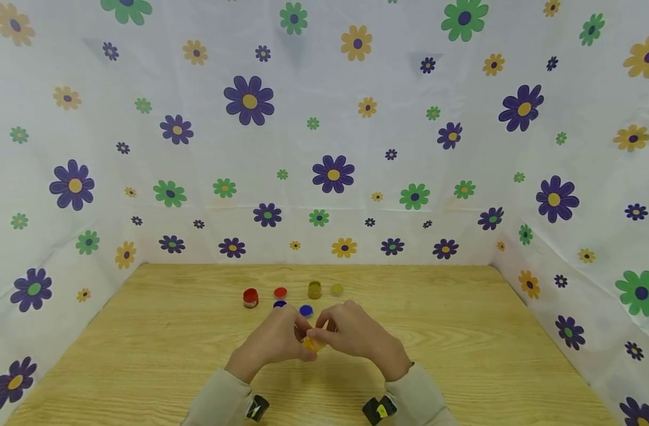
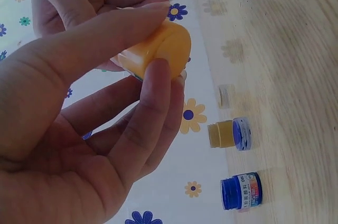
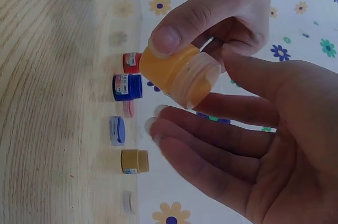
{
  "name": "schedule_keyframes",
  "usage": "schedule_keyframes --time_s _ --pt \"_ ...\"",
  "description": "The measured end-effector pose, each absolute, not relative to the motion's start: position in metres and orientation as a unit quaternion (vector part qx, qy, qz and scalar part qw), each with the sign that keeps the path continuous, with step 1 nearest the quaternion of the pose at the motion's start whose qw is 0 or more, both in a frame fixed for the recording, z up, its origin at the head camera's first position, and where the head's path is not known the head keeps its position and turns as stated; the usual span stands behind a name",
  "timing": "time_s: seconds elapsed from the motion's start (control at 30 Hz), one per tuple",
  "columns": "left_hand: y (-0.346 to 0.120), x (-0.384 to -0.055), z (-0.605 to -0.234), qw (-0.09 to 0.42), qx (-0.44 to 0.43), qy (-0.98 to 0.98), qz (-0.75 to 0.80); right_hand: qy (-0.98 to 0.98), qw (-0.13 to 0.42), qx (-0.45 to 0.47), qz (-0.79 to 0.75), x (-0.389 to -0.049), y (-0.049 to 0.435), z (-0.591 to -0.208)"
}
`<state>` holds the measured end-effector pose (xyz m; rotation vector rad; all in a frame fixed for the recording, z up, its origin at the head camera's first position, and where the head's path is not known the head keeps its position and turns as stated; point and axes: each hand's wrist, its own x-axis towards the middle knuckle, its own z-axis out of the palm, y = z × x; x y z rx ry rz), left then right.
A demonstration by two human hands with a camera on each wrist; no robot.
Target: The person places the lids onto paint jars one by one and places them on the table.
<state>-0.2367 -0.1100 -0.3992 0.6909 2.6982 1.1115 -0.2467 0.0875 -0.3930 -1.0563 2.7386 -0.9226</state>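
Observation:
Close above the table, my left hand [image 1: 276, 337] grips a small orange paint jar [image 2: 169, 49], thumb on one side and fingers on the other. The jar lies tilted, its translucent lid [image 3: 195, 78] facing my right hand [image 1: 358, 334]. My right thumb and index finger lie at opposite edges of that lid and pinch it, while the other fingers [image 3: 206, 155] extend loosely below. The index fingertip is partly hidden behind the lid. Beyond the hands stand a blue paint jar [image 3: 127, 86] and a separate blue lid [image 1: 306, 310].
A red paint jar [image 1: 251, 298] and red lid [image 1: 280, 292] sit farther back on the wooden table [image 1: 159, 343]. To their right are an ochre jar [image 1: 315, 290] and its yellowish lid [image 1: 337, 289]. Flower-printed cloth [image 1: 303, 142] encloses the back and sides.

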Motion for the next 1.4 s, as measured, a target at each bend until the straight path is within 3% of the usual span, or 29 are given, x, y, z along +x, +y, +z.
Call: schedule_keyframes --time_s 0.37,1.4 --pt "-0.1132 -0.2392 -0.4002 0.071 0.214 0.899 0.375 0.872 0.064 -0.372 -0.311 -0.2467 0.0922 -0.3884" --pt "-0.1158 -0.2398 -0.4023 0.057 0.236 0.897 0.369 0.851 0.043 -0.405 -0.332 -0.2473 0.0891 -0.389"
